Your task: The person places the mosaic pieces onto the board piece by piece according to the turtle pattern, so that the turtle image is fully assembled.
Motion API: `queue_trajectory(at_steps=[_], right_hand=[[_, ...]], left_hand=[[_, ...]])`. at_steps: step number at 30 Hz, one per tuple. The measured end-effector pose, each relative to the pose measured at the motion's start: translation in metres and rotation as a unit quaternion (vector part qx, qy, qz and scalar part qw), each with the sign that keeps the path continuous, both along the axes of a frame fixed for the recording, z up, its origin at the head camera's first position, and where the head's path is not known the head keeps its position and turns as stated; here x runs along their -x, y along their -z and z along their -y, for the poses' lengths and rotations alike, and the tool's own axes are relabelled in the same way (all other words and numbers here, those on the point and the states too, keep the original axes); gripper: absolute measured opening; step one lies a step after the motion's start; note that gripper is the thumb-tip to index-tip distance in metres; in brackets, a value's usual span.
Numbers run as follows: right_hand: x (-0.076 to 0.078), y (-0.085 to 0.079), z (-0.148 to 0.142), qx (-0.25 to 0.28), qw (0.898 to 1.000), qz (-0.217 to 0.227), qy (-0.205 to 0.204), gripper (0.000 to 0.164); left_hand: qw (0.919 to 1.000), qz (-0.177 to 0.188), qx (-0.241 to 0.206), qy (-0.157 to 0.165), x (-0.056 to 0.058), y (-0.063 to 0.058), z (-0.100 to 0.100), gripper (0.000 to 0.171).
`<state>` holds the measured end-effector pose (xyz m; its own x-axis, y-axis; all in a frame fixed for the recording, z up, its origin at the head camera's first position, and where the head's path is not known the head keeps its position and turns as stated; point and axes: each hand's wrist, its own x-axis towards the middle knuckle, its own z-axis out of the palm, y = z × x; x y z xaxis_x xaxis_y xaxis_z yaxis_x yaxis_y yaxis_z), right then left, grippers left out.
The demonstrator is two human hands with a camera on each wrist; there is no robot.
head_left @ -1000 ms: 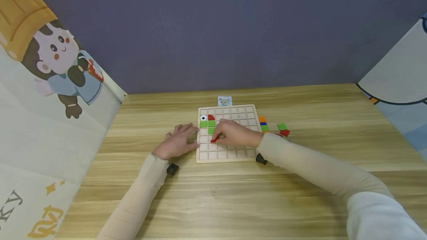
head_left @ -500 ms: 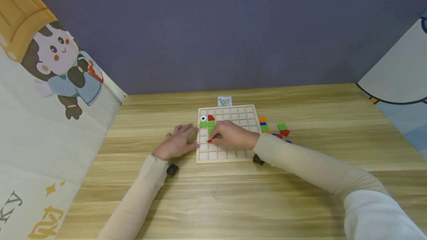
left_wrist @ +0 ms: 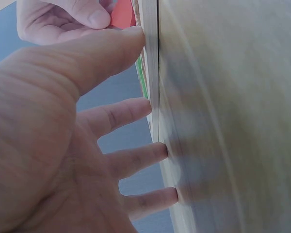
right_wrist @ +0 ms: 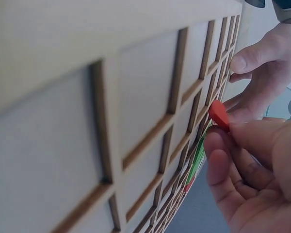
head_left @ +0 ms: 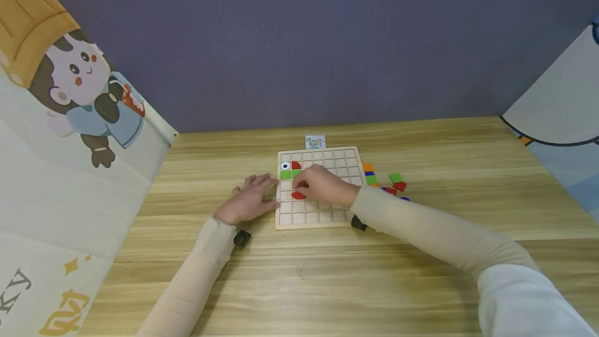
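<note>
A plain, dark blue-grey wall (head_left: 309, 40) rises behind the table (head_left: 299, 290), whose wood-grained top shows pale and brown streaks under soft light. To the table's left stands a whitish panel (head_left: 42, 181) printed with a cartoon figure (head_left: 81, 74) in a tall orange-brown hat, plus grey and yellow lettering (head_left: 64, 312); to the table's right, another panel (head_left: 561, 98) carries white and pale-blue areas divided by a dark curve.

Looks like a play corner; cartoon-printed wall (head_left: 61, 170); wood-grain tabletop (head_left: 299, 285).

The left hand (left_wrist: 70, 141) touches the board (left_wrist: 153, 63) while the right hand (left_wrist: 70, 18) pinches a red piece (left_wrist: 122, 14).
</note>
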<state>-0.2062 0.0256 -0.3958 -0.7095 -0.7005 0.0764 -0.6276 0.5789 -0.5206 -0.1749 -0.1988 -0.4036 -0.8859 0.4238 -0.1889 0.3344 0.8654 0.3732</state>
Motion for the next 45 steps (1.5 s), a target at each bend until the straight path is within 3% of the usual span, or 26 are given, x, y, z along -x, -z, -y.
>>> queue_trajectory(at_steps=[18, 27, 45], right_hand=[[0.0064, -0.0007, -0.0072, -0.029, 0.999, 0.038, 0.005, 0.010], [0.0059, -0.0009, -0.0101, -0.043, 0.999, 0.002, -0.033, 0.018], [0.0055, 0.0019, -0.0069, -0.055, 0.998, -0.002, -0.007, 0.016]], left_hand=[[1.0000, -0.005, -0.003, 0.000, 0.0035, -0.0017, -0.0036, 0.061], [1.0000, -0.007, -0.003, 0.001, 0.0042, -0.0002, -0.0032, 0.061], [1.0000, -0.002, -0.005, 0.001, 0.0035, -0.0013, -0.0035, 0.061]])
